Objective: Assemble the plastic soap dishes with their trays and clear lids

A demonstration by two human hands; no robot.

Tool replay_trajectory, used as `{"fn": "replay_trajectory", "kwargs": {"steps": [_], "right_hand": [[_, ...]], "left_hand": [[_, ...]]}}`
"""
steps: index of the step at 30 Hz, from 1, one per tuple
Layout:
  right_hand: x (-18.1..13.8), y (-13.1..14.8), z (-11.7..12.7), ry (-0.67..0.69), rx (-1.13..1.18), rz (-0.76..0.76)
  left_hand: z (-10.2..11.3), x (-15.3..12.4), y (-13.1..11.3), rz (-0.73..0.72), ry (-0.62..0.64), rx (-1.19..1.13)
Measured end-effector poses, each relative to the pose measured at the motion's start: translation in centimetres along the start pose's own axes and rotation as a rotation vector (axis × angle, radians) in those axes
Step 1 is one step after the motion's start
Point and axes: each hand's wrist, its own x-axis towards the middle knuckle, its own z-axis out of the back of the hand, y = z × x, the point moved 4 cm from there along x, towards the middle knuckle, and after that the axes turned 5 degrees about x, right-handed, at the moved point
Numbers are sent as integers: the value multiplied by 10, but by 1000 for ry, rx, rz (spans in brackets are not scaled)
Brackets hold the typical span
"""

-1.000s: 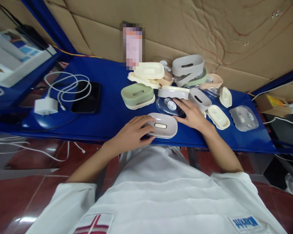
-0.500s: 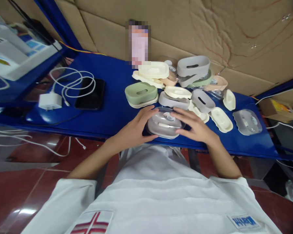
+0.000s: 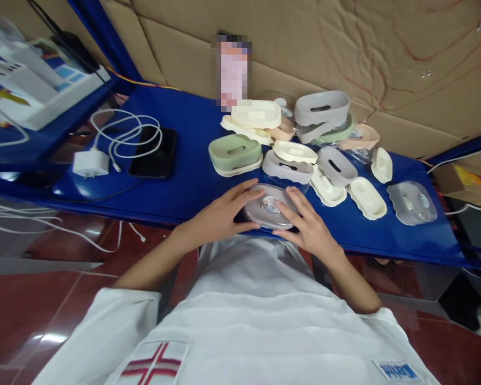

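Note:
A grey soap box [image 3: 260, 218] with a clear lid and a round sticker sits at the front edge of the blue table, between my hands. My left hand [image 3: 220, 214] grips its left side, thumb low and fingers over the far rim. On the other side, my right hand [image 3: 311, 230] holds the right rim, with one finger lying across the lid near the sticker. Just behind it are a grey soap box part [image 3: 287, 170] and a cream tray [image 3: 294, 152]. The underside of the held box is hidden.
Green [image 3: 234, 151], grey and cream soap box parts are heaped at the back. A clear-lidded box [image 3: 412, 203] lies at right. To the left are a black phone [image 3: 154, 155], a white charger [image 3: 90, 162] and its coiled cable. A cardboard wall [image 3: 280, 48] stands behind.
The soap box has turned so its lid and sticker face me more. My right hand has shifted left and slightly down along its rim. The whole view has moved slightly.

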Motion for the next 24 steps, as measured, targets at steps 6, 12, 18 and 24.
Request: {"fn": "replay_trajectory", "kwargs": {"steps": [6, 12, 18, 24], "right_hand": [[-2, 0, 6, -72, 86, -30], [-4, -2, 11, -77, 184, -85], [-9, 3, 9, -21, 139, -111], [-15, 8, 7, -36, 71, -108]], "left_hand": [[-1, 1, -1, 22, 24, -20], [-2, 2, -1, -4, 46, -25], [-1, 2, -3, -11, 49, -26], [-2, 2, -4, -5, 62, -15]]}}
